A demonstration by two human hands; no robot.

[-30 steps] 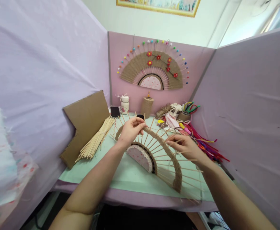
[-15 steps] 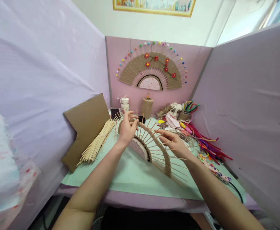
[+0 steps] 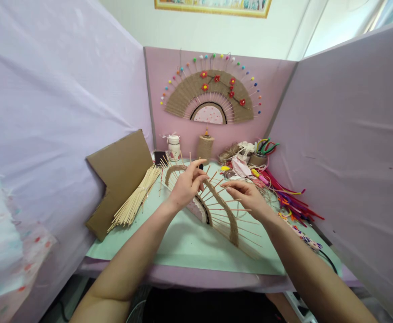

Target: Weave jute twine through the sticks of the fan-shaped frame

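Note:
A half-round fan frame of thin wooden sticks stands tilted on the table, with a band of brown twine woven across its sticks. Its half-disc base has a pale patterned face and a dark edge. My left hand is closed at the top of the woven band, thumb and fingers pinching the fan frame there. To the right, my right hand is pinched near the stick tips, with a thin strand of twine looping below it. The fingertips' exact grip is partly hidden.
A bundle of sticks and a cardboard sheet are at left. Behind are a white bottle and a twine spool. Pipe cleaners and a patterned glue gun lie right. A finished fan hangs behind.
My left hand has moved right along the woven band of the fan frame. My right hand stays near the stick tips, its fingers drawn closer together. The view has shifted slightly.

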